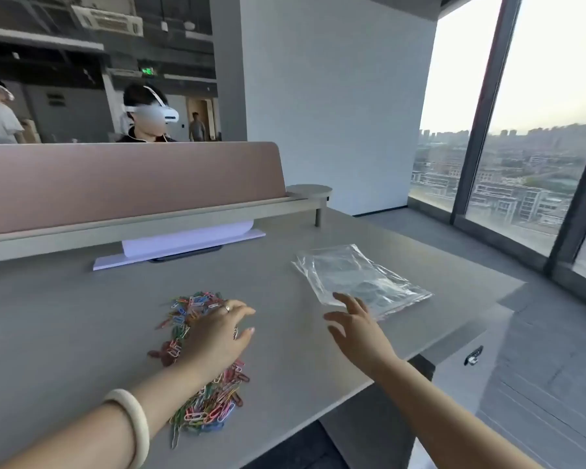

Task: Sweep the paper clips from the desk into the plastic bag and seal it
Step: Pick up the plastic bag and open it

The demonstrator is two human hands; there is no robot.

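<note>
Nearest the person, a loose heap of multicoloured wire paper clips (200,360) lies spread along the grey desk (65,333), running from near its front edge toward the middle. The left hand (217,336), a pale bangle (132,424) on its wrist, rests over the heap with fingers spread, gripping nothing. The clips look light, slippery and prone to scatter, so a flat, cupped sweep would likely suit them better than pinching. To the right, the right hand (356,328) hovers open, fingertips at the near edge of the clear, flat plastic zip bag (356,275). The bag looks thin and limp; its mouth edge seems the place to hold.
</note>
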